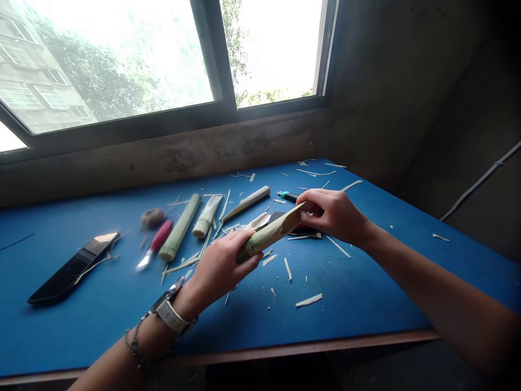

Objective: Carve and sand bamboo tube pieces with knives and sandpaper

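A pale green bamboo piece (272, 233), cut slantwise to a thin tip, is held slightly above the table. My left hand (226, 255) is closed around its thicker lower end. At the tapered tip, my right hand (334, 213) pinches the bamboo between thumb and fingers. Beneath the bamboo and right hand lies a dark object (278, 216), mostly hidden, with a dark red part near the right fingers. Pale shavings (258, 220) are heaped just behind the bamboo. A black and green tool handle (288, 196) lies beyond the right hand.
Left of my hands lie a bamboo tube (180, 228), a split bamboo piece (207, 216), a red-handled knife (160, 237), a brown ball of twine (152, 218) and a black sheath (71, 270). A pointed bamboo piece (247, 204) lies farther back. Shavings litter the blue table (345, 309) below a window.
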Motion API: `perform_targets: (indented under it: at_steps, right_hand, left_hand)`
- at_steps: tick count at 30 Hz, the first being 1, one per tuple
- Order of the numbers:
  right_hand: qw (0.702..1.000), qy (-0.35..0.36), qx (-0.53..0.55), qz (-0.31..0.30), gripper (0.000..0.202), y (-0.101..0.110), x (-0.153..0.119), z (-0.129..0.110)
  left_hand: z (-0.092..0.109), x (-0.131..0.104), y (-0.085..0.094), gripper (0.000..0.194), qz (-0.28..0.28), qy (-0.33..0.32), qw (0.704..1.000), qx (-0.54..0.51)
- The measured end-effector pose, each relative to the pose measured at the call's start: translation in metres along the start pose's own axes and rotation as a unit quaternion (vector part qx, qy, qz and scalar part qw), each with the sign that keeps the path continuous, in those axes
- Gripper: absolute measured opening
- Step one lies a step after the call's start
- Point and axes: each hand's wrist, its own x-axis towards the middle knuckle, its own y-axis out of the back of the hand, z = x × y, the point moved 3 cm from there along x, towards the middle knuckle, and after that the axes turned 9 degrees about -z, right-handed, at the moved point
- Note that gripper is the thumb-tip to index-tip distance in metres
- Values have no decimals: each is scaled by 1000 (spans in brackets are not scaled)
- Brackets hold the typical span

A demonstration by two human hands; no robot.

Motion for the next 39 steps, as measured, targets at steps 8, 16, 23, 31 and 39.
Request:
perform_targets:
  at_steps: [8,16,23,31,39]
  right_hand:
    - [999,25,-12,19,15,3,0,-2]
    - [999,45,-21,16,13,3,-1,-2]
    - [999,34,-5,-2,3,1,-1,-2]
    - [1000,27,2,2,14,1,-1,0]
    - [999,-2,33,-25,13,3,2,-2]
  left_hand:
    - [0,1,1,33,-2,-2,1000,-4]
    - [0,1,0,33,-4,-3,1000,-6]
    - [1,1,1,33,-10,0,1000,-6]
    - [1,0,2,35,2,-2,1000,6]
    - [1,-1,3,35,46,-7,997,63]
